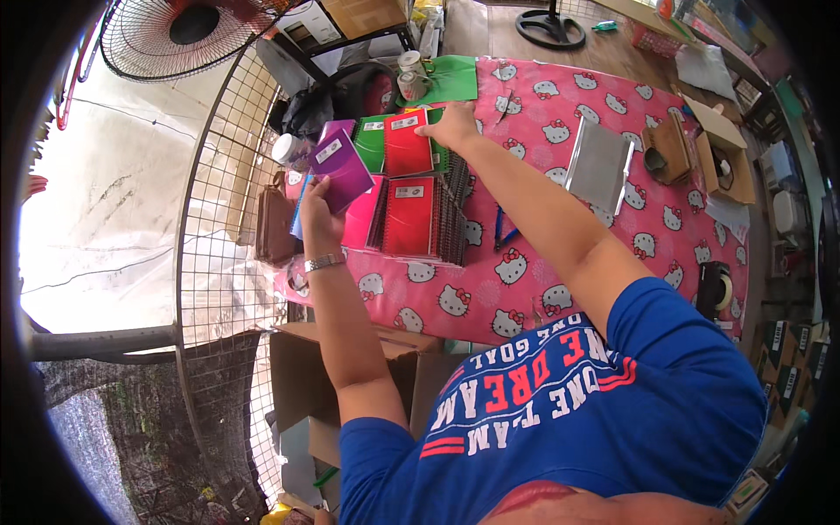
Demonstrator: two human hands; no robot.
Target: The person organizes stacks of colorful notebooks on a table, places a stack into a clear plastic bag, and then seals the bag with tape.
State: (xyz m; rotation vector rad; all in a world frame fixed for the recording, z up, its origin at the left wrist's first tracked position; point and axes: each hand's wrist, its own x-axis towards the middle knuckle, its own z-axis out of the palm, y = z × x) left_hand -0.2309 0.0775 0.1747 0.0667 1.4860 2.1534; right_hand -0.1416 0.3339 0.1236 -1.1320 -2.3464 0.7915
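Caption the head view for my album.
Left hand holding a purple notebook, right hand at a red notebook, above pink cloth.

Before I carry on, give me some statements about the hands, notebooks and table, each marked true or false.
1. The left hand holds a purple notebook. True.
2. The silver band is on the right wrist. False: it is on the left.
3. The right hand is at the upper red notebook. True.
4. The tablecloth is plain green. False: it is pink with printed cats.
5. The fan is at the picture's lower right. False: upper left.
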